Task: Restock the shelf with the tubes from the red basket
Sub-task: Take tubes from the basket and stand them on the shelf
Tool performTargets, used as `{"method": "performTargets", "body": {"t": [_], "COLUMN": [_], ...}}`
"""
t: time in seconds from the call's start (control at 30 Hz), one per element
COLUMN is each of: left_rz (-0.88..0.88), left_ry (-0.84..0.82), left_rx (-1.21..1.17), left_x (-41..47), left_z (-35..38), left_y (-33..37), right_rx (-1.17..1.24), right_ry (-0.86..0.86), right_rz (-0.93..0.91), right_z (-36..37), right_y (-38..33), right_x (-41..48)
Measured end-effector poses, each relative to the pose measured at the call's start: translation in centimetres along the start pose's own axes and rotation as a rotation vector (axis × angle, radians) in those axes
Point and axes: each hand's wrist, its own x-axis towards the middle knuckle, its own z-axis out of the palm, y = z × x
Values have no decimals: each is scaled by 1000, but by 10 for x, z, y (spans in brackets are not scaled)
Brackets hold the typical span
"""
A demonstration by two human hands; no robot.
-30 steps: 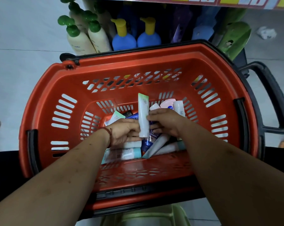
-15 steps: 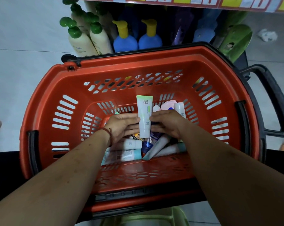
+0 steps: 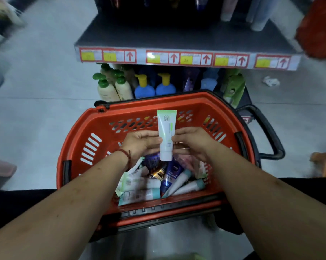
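A white tube with a green crimped end [image 3: 166, 132] stands upright above the red basket [image 3: 87, 128], cap down. My left hand [image 3: 141, 143] pinches its left side and my right hand [image 3: 191, 141] pinches its right side. Below them, in the bottom of the basket, lie several more tubes: a dark blue one [image 3: 170, 175], white ones with teal caps [image 3: 190, 186] and a white and green one [image 3: 137, 182]. The dark shelf [image 3: 177, 36] stands beyond the basket, with a strip of red and yellow price labels [image 3: 186, 58] along its front edge.
Under the shelf stand cream pump bottles with green tops [image 3: 111, 87] and blue bottles with yellow pumps [image 3: 154, 87]. The basket's black handle [image 3: 267, 132] sticks out to the right. Pale tubes [image 3: 259, 14] stand at the shelf's back right. Grey floor lies on both sides.
Both hands have lifted the white and green tube out of the pile to above the basket. The camera has tilted up, bringing the shelf and its labels into view.
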Motion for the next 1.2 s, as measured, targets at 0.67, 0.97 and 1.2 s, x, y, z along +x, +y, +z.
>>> {"method": "performTargets", "body": {"t": [0.67,0.97,1.2], "left_rz": [456,555,635], "left_ry": [-121,-135,-64], "left_rx": [98,107,84], "left_x": [-129,-144,-137], "left_z": [102,128,153], "left_y": [200,224,234], "right_rx": [16,-64,-45], "right_ry": [130,237,261], "right_rz": [-490,-685,-736], "right_z": [-38,-49,-60], "right_y": [-184,-209,-226], "right_x": [-166,-198,-191]}}
